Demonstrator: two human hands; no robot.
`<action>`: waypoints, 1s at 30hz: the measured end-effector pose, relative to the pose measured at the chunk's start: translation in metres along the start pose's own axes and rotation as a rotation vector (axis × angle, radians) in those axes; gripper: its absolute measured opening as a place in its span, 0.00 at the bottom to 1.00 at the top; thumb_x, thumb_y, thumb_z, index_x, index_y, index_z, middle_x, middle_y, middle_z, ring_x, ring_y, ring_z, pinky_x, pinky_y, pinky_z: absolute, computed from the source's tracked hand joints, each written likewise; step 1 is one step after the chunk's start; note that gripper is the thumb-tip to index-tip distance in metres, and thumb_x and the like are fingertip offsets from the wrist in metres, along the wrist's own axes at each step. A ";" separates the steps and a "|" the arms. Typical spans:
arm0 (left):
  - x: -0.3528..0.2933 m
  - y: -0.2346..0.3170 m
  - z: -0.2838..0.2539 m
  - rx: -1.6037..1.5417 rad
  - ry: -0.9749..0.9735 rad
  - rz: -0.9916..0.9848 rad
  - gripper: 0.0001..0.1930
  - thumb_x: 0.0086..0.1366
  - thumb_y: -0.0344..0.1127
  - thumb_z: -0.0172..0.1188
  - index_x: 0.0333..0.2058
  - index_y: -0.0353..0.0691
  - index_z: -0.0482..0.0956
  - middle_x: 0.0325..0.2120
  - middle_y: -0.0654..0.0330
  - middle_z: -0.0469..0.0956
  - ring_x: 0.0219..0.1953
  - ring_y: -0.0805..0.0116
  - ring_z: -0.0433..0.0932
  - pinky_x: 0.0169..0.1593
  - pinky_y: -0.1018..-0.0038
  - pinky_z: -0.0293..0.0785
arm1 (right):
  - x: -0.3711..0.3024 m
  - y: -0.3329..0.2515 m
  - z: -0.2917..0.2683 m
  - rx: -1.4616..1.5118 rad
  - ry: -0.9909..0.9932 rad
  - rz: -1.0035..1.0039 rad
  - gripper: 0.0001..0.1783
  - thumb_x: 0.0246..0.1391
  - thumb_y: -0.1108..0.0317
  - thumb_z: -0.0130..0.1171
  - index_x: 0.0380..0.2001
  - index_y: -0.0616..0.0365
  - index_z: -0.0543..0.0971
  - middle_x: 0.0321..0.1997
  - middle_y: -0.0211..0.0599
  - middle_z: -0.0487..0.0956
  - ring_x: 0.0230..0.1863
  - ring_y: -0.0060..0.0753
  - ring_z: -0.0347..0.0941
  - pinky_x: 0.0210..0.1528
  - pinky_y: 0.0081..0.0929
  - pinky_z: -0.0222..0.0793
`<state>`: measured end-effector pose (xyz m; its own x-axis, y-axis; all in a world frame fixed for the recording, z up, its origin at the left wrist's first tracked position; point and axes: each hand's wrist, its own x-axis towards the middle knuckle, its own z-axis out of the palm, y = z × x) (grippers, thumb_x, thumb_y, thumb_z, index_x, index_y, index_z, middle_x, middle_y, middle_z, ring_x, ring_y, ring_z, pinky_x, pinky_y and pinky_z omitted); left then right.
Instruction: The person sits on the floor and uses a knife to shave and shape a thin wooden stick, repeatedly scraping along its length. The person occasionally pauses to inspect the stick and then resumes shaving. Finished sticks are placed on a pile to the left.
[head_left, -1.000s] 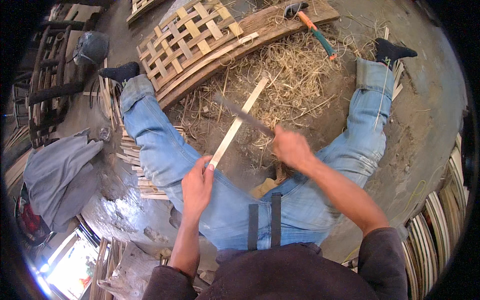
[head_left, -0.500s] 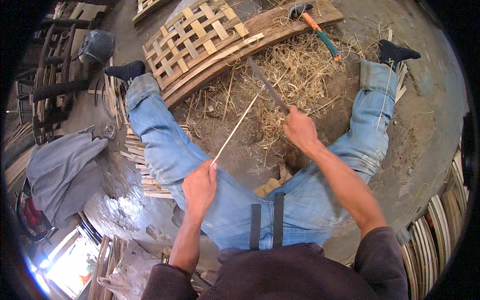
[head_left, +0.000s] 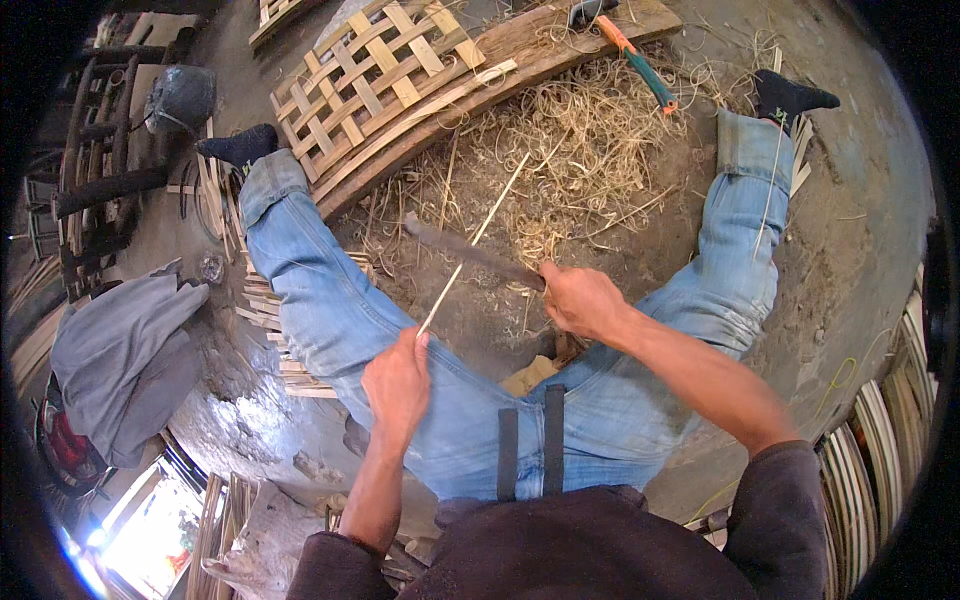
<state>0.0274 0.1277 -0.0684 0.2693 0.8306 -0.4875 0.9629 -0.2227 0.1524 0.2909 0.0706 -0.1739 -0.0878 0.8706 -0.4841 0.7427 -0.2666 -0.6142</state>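
I sit on the ground with my legs in blue jeans spread apart. My left hand (head_left: pixel 398 378) grips the near end of a thin pale bamboo strip (head_left: pixel 478 238) that points away toward the shavings. My right hand (head_left: pixel 580 298) holds the handle of a long dark knife (head_left: pixel 462 248). Its blade lies across the strip, about at its middle, pointing left. A heap of curly bamboo shavings (head_left: pixel 580 140) covers the ground between my feet.
A woven bamboo lattice panel (head_left: pixel 370 75) lies on a curved wooden plank (head_left: pixel 520 60) beyond the shavings. A hammer with an orange and green handle (head_left: pixel 635 60) rests at the top. Cut strips (head_left: pixel 270 310) lie under my left leg; grey cloth (head_left: pixel 120 350) at left.
The knife, raised upright half a second ago, has swung down and now lies across the strip. The strip has turned from its broad face to its thin edge.
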 end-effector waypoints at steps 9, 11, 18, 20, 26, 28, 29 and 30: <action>-0.035 -0.022 -0.028 -0.159 0.159 0.063 0.14 0.71 0.44 0.48 0.38 0.44 0.79 0.20 0.50 0.76 0.24 0.48 0.76 0.29 0.58 0.68 | 0.013 0.027 -0.032 0.019 0.103 0.108 0.16 0.49 0.67 0.55 0.39 0.67 0.70 0.24 0.59 0.77 0.32 0.63 0.76 0.37 0.53 0.72; -0.030 -0.016 -0.031 -0.229 0.083 0.030 0.14 0.71 0.44 0.48 0.38 0.43 0.79 0.20 0.50 0.76 0.23 0.48 0.76 0.29 0.58 0.68 | 0.028 0.058 -0.032 0.035 0.298 0.228 0.15 0.49 0.67 0.55 0.38 0.67 0.70 0.25 0.59 0.78 0.32 0.62 0.77 0.36 0.52 0.73; 0.014 -0.011 -0.014 -0.480 -0.215 -0.096 0.19 0.71 0.44 0.46 0.32 0.39 0.81 0.17 0.51 0.74 0.23 0.53 0.76 0.30 0.61 0.68 | -0.022 -0.058 0.015 0.085 -0.170 0.080 0.14 0.48 0.70 0.53 0.39 0.63 0.67 0.29 0.58 0.79 0.32 0.62 0.78 0.33 0.53 0.74; 0.012 -0.034 0.003 -0.430 -0.153 -0.060 0.20 0.71 0.44 0.45 0.30 0.38 0.81 0.16 0.52 0.73 0.22 0.56 0.75 0.30 0.62 0.67 | -0.043 -0.069 0.025 0.122 -0.111 -0.177 0.13 0.49 0.70 0.53 0.38 0.64 0.67 0.30 0.58 0.78 0.30 0.62 0.78 0.32 0.53 0.75; 0.013 -0.012 -0.004 -0.483 -0.192 -0.107 0.21 0.71 0.45 0.45 0.27 0.37 0.79 0.15 0.53 0.70 0.21 0.58 0.72 0.29 0.64 0.66 | -0.005 -0.029 0.021 0.132 0.043 0.038 0.09 0.52 0.70 0.51 0.35 0.63 0.69 0.26 0.58 0.78 0.31 0.61 0.77 0.32 0.53 0.73; 0.014 -0.013 -0.003 -0.490 -0.178 -0.092 0.21 0.71 0.45 0.45 0.26 0.37 0.78 0.15 0.54 0.70 0.21 0.60 0.72 0.29 0.64 0.65 | -0.010 -0.036 0.020 0.120 0.014 0.062 0.08 0.52 0.70 0.49 0.35 0.63 0.69 0.25 0.59 0.77 0.31 0.63 0.77 0.33 0.55 0.72; 0.010 -0.015 0.000 -0.487 -0.161 -0.069 0.21 0.72 0.45 0.44 0.26 0.37 0.77 0.15 0.55 0.69 0.20 0.61 0.71 0.28 0.64 0.65 | -0.019 -0.041 0.022 0.049 -0.005 -0.079 0.09 0.52 0.71 0.48 0.36 0.64 0.69 0.25 0.58 0.77 0.30 0.63 0.77 0.33 0.56 0.72; 0.007 -0.017 0.002 -0.484 -0.143 -0.047 0.22 0.72 0.46 0.44 0.26 0.37 0.77 0.14 0.56 0.69 0.20 0.62 0.71 0.28 0.64 0.65 | -0.023 -0.039 0.016 0.015 0.025 -0.083 0.09 0.52 0.71 0.49 0.35 0.64 0.69 0.25 0.58 0.77 0.30 0.63 0.77 0.33 0.56 0.72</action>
<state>0.0128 0.1360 -0.0763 0.2586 0.7479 -0.6113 0.8642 0.1036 0.4923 0.2536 0.0549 -0.1487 -0.1318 0.8998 -0.4160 0.7239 -0.1993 -0.6605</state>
